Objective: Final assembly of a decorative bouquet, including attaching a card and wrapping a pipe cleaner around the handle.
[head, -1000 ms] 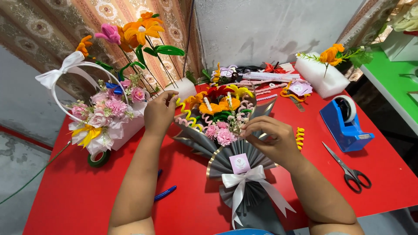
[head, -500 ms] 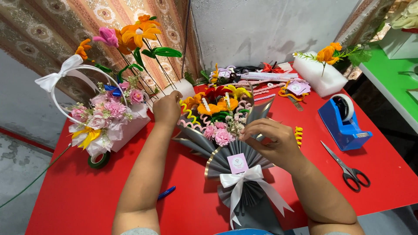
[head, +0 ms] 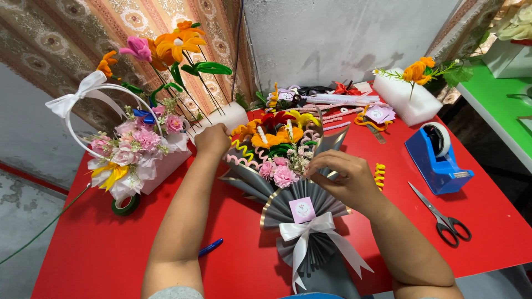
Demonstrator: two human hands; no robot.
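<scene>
Red counter (head: 100, 243) fills the lower frame. Patterned drape (head: 66, 33) upper left, rough grey wall (head: 343, 39) top centre. Green shelf (head: 499, 105) at right edge. Grey concrete floor (head: 22, 216) lower left. Even, soft light.

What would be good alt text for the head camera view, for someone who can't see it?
Two bare hands work on a grey pleated-paper bouquet with a white ribbon bow, lying on a red table: the left hand at its upper edge, the right hand beside the pink flowers. A white flower basket, blue tape dispenser and black-handled scissors lie around it.
</scene>
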